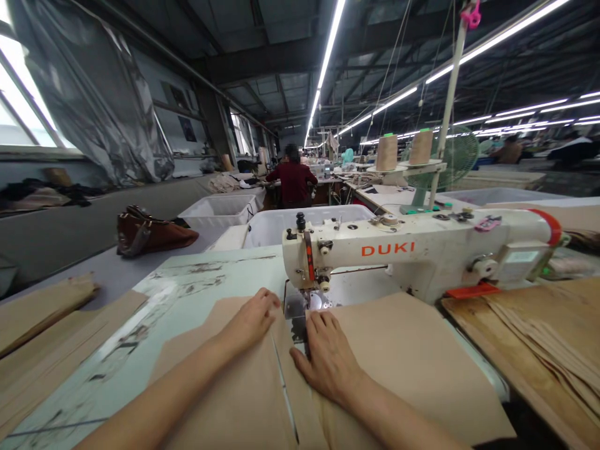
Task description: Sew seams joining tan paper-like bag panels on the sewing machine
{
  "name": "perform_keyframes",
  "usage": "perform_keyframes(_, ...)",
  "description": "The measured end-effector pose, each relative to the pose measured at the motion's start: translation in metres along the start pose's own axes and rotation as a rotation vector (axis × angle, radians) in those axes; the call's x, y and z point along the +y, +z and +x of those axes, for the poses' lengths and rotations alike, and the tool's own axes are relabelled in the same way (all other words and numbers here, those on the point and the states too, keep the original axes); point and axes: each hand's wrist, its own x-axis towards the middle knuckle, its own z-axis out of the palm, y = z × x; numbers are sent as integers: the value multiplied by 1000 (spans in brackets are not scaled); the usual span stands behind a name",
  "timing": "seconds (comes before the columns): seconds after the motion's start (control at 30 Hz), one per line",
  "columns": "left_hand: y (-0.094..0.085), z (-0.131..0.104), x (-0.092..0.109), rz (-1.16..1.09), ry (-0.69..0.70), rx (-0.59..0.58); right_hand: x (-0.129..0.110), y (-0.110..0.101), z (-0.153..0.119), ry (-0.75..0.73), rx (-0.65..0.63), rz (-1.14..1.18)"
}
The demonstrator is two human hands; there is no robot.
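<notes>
A white sewing machine (422,250) stands across the light green table, its needle area lit by a small lamp. Tan fabric (403,350) lies under and in front of it, with another tan piece (225,387) to the left and a narrow gap between them. My left hand (255,315) holds the upper edge of the left piece, fingers curled together, just left of the needle. My right hand (325,353) rests flat on the fabric edge just in front of the needle, thumb apart from the fingers.
Folded tan fabric (47,312) lies at the left, and more is stacked on a wooden board (469,306) at the right. A brown bag (157,232) sits at the back left. White bins (309,217) stand behind the machine; farther off sits a person in dark red (293,181).
</notes>
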Motion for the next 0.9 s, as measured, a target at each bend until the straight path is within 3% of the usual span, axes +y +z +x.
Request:
perform_keyframes(0.17, -16, 13, 5, -37, 243, -211, 0, -1, 0, -4, -10, -4)
perform_keyframes(0.3, -30, 28, 1, -20, 359, -377, 0, -1, 0, -6, -1, 5)
perform_keyframes(0.43, -32, 42, 0, 3, 444, -484, 0, -2, 1, 0, -5, 12)
perform_keyframes(0.7, -31, 51, -5, 10, 526, -542, -1, 0, 0, -1, -1, -3)
perform_keyframes(0.9, -32, 34, 1, -49, 528, -419, 0, 0, 0, -5, 3, -18)
